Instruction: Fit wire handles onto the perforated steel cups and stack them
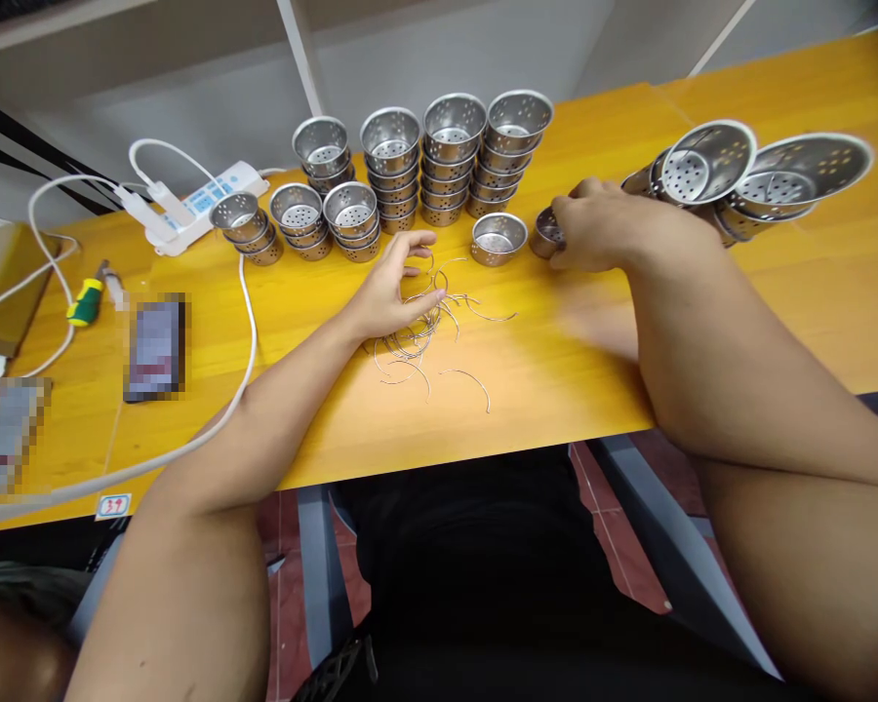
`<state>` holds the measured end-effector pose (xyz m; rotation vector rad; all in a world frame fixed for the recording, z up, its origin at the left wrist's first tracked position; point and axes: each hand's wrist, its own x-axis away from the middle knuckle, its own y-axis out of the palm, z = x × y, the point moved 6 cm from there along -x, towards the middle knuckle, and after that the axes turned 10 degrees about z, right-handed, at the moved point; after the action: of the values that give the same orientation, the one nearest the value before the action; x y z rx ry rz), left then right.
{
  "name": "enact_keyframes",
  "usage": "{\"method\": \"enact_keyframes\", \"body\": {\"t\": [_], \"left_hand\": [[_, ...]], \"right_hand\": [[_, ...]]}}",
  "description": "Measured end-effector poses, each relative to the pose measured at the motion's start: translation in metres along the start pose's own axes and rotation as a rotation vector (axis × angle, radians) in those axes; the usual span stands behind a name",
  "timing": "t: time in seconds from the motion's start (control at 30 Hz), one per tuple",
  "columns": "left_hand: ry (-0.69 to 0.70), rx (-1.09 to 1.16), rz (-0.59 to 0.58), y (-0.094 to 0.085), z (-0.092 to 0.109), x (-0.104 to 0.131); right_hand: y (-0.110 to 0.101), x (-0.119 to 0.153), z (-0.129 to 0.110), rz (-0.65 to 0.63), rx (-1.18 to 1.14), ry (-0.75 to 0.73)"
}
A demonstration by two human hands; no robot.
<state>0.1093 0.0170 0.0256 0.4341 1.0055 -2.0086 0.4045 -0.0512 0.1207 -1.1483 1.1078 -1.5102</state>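
Observation:
My left hand (391,297) rests on the table with its fingers curved and apart, holding nothing that I can see. Under and beside its thumb lies a loose pile of thin curved wires (410,346). My right hand (592,224) is closed on the rim of a small perforated metal cup (545,234), which is partly hidden behind the fingers. Just left of that cup, another perforated metal cup (498,240) stands upright by itself on the table.
Several upright stacks of perforated cups (391,156) line the back of the table (337,434). Tilted cup stacks (790,185) are at the right. A power strip (205,210), white cable (249,312), screwdriver (86,300) and two blurred phone-like objects (155,349) occupy the left.

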Motion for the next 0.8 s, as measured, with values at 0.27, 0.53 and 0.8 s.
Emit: {"method": "enact_keyframes", "body": {"t": [0.27, 0.53, 0.8], "left_hand": [[0.005, 0.006, -0.002, 0.000, -0.003, 0.000], [0.048, 0.032, -0.004, 0.003, -0.014, 0.001], [0.142, -0.007, 0.045, 0.002, -0.017, -0.008]], "right_hand": [[0.010, -0.007, -0.027, 0.253, -0.317, -0.301], [-0.005, 0.007, -0.046, 0.461, -0.578, -0.533], [0.002, 0.025, -0.092, 0.513, -0.831, -0.725]]}}
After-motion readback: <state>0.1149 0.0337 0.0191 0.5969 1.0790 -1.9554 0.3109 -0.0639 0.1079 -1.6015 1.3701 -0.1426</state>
